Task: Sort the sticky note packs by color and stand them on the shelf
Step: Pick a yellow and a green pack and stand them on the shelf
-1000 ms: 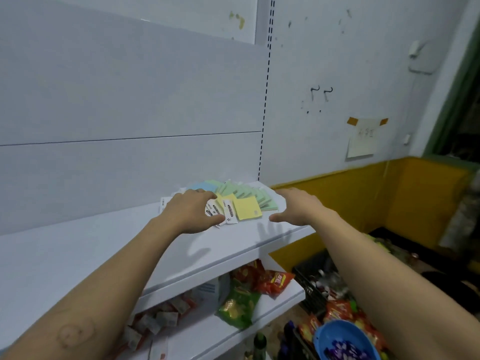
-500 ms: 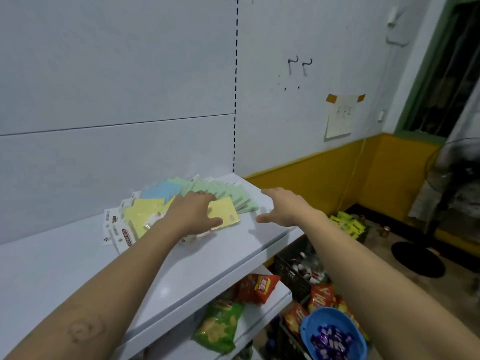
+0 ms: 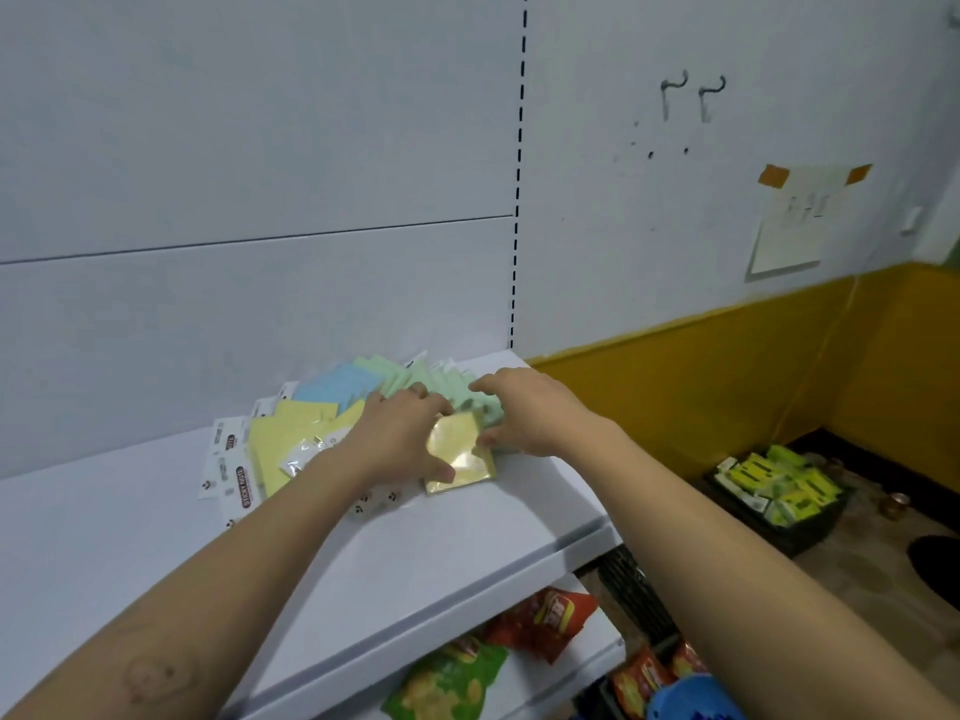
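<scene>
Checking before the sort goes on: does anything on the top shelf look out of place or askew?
Yes. The sticky note packs lie flat in a fanned, overlapping heap, none standing, and yellow, blue and green overlap in one heap. One yellow pack sits tilted between the left hand and right hand.

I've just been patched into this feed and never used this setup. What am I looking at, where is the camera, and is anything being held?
There is no machine here: these are a person's two bare arms, seen from a camera worn on the head, looking forward and down. Only this one view exists.

In front is a white shelf against a pale wall. On it lies a fanned spread of sticky note packs: yellow packs on the left, a blue pack behind them, green packs toward the right. All lie flat; none stands up yet.

The left hand presses on the spread, its thumb on a shiny yellow pack. The right hand touches that pack's far edge, fingers spread over the green ones. Neither has lifted anything.

Snack bags lie on the lower shelf.
</scene>
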Action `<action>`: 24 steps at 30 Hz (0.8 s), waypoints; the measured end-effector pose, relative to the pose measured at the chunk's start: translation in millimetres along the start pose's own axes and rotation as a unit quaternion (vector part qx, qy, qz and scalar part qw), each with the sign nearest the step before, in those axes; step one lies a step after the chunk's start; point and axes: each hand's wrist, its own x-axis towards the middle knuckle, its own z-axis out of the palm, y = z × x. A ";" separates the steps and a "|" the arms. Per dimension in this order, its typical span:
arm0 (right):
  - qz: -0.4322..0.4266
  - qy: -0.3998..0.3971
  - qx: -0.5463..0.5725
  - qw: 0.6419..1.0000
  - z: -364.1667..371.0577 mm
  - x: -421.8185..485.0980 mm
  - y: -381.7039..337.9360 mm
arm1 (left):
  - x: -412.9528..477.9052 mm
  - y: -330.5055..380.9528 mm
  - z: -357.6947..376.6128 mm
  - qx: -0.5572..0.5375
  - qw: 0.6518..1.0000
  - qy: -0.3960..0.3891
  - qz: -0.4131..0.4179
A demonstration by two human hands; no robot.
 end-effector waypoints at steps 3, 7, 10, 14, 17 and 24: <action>-0.002 -0.008 -0.017 1.000 1.8 8.0 -5.3 | -0.8 -5.1 -0.8 -0.091 0.996 0.021 0.012; -0.018 -0.018 -0.007 1.000 3.0 15.1 -10.2 | -3.7 -9.4 -5.2 -0.189 0.979 0.071 0.025; -0.027 -0.005 0.020 0.999 -1.7 17.1 -6.2 | -4.4 -13.2 -10.5 -0.201 0.972 0.122 0.009; 0.068 0.075 0.196 0.975 -5.9 22.1 9.0 | -4.4 -20.6 -21.6 -0.201 0.943 0.251 -0.087; 0.116 0.107 0.400 0.903 -10.0 20.7 7.2 | -4.2 -19.8 -29.2 -0.372 0.891 0.210 -0.155; 0.100 0.076 0.578 0.807 -19.3 21.2 -10.8 | -3.6 -8.1 -45.6 -0.672 0.686 0.212 -0.184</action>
